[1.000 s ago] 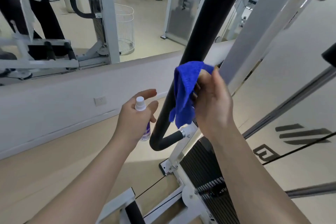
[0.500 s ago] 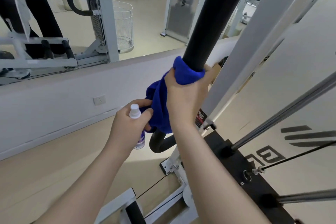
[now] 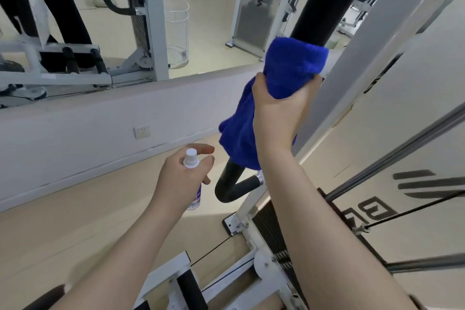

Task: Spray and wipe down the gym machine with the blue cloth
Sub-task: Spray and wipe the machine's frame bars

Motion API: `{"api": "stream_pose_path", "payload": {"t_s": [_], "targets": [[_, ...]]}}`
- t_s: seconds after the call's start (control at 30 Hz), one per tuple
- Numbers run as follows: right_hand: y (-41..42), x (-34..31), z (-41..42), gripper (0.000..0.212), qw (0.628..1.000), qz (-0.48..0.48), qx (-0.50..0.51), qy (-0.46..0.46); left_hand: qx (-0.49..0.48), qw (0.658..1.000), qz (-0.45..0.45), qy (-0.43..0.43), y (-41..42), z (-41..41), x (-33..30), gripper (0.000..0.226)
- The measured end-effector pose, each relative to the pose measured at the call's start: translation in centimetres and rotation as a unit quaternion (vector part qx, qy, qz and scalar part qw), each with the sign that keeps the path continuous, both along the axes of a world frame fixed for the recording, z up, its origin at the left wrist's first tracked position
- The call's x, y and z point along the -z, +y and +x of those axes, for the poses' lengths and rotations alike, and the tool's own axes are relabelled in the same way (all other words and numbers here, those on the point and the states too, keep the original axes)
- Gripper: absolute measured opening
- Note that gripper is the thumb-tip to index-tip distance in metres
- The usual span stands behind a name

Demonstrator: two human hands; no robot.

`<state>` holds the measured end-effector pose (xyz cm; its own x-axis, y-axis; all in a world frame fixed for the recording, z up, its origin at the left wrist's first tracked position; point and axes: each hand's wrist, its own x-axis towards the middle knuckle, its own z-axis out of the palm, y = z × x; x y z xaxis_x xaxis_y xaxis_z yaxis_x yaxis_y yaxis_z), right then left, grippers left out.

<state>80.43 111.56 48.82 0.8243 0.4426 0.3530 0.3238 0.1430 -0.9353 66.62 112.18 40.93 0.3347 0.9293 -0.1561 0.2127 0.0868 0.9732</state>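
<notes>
Beige floor (image 3: 75,221) under white machine frame (image 3: 241,224)

The right hand (image 3: 278,106) grips the cloth (image 3: 289,70) wrapped around the padded bar (image 3: 327,0), with the machine's upright post (image 3: 372,40) just to its right. Lower and to the left, well apart from the bar, the left hand (image 3: 181,178) holds the spray bottle (image 3: 191,158) upright (nozzle on top). A mirror (image 3: 201,15) stands behind, a wall socket (image 3: 142,131) beneath it.

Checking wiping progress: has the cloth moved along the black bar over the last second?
Yes. The cloth, gripped by the right hand, has slid up the black bar, farther from its lower bend.
</notes>
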Motion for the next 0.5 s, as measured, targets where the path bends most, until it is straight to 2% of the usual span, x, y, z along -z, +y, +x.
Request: {"api": "stream_pose_path", "payload": {"t_s": [0.07,0.13,0.23,0.3,0.37,0.4,0.5], "targets": [[0.5,1.8,-0.4,0.046,1.0,-0.001,0.012,0.009,-0.002,1.0,-0.009,0.0,0.2,0.0,0.9,0.014],[0.0,5.7,-1.4,0.044,0.998,-0.027,0.006,0.055,-0.003,1.0,-0.026,-0.001,0.2,-0.1,2.1,0.012],[-1.3,12.2,-3.1,0.042,0.983,-0.119,-0.027,0.136,-0.004,0.999,-0.051,0.0,-0.3,-0.3,3.7,0.014],[-2.0,14.2,-3.6,0.023,0.96,-0.178,-0.077,0.2,-0.005,0.998,-0.059,0.005,-0.6,-0.6,4.4,0.015],[-2.2,14.0,-3.3,0.024,0.949,-0.231,-0.09,0.193,-0.005,0.998,-0.059,0.008,-0.9,-1.0,4.8,0.014],[-2.3,13.0,-3.1,0.03,0.958,-0.23,-0.071,0.158,-0.002,0.998,-0.058,0.009,-1.0,-1.1,4.8,0.014],[-1.4,9.4,-2.4,0.05,0.992,-0.069,-0.01,0.104,0.005,0.999,-0.048,0.021,-0.7,-1.2,5.2,0.015]]}}
